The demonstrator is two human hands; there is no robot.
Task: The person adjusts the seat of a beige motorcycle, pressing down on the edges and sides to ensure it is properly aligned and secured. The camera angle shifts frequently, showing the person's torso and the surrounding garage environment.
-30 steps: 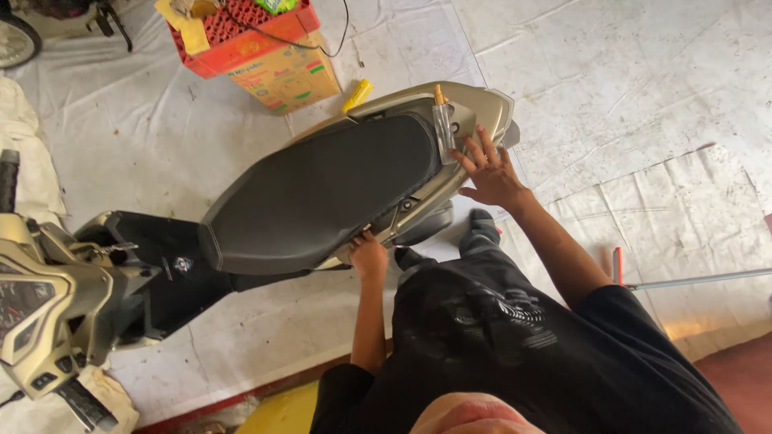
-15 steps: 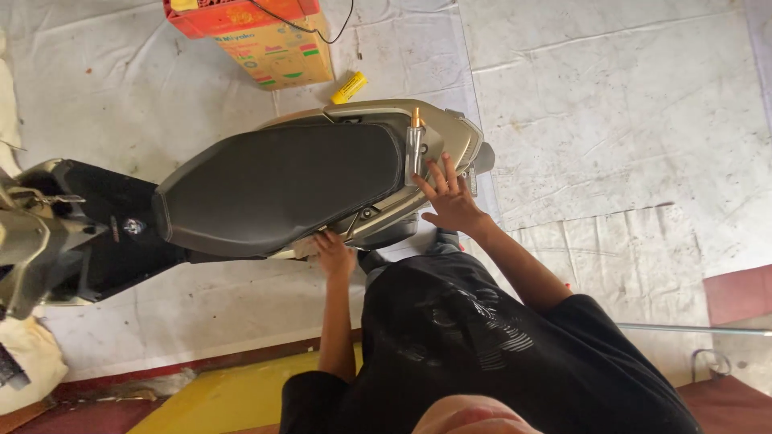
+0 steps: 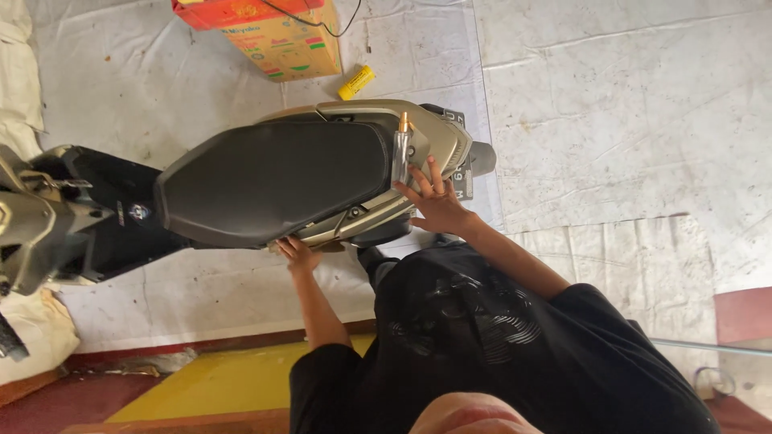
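The scooter (image 3: pixel 265 181) lies across the middle of the frame on grey floor sheeting (image 3: pixel 611 120), seat still fitted and tan side panel (image 3: pixel 362 221) still on, so by my judgement the bodywork job is barely begun. The right hand (image 3: pixel 438 205) is spread wide, fingers flat on the tail by the metal grab bar (image 3: pixel 400 149), holding nothing. The left hand (image 3: pixel 297 253) is curled up under the panel's lower edge (whether it grips anything there I cannot tell). At top centre stands a cardboard box (image 3: pixel 297 44) with a red crate (image 3: pixel 241 12) on it; its contents are cut off. A yellow can (image 3: pixel 355 82) lies beside it.
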